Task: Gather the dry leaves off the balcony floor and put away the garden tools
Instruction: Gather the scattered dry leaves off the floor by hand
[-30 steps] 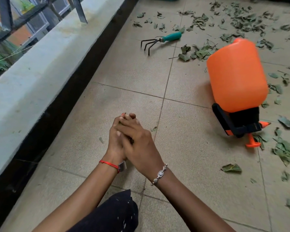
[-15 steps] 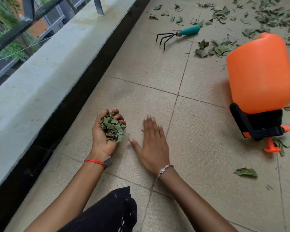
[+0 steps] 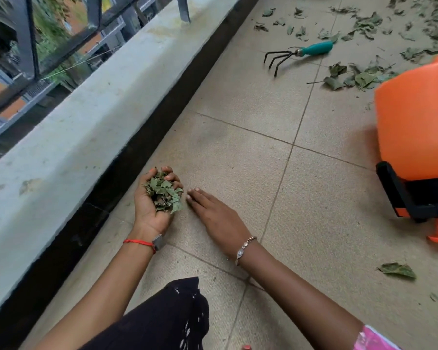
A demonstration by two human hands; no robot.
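Note:
My left hand (image 3: 149,210) is palm up low over the tiled floor, its fingers curled round a heap of dry green leaves (image 3: 163,194). Just to its right, my right hand (image 3: 218,215) lies flat on the tile, fingers straight and pointing toward the leaves. A hand rake (image 3: 299,53) with a teal handle and black prongs lies on the floor farther ahead. More dry leaves (image 3: 357,78) are scattered beyond it and across the far right. A single leaf (image 3: 397,270) lies at the lower right.
An orange sprayer tank (image 3: 415,117) with a black base lies on its side at the right. A low concrete ledge (image 3: 74,127) with a dark skirting and a metal railing runs along the left. My dark-clothed knee (image 3: 162,322) is at the bottom.
A second ago both hands were pressed together. They have parted: the left now cups the leaves palm up, and the right has come down flat on the tile, then slid closer to the left hand.

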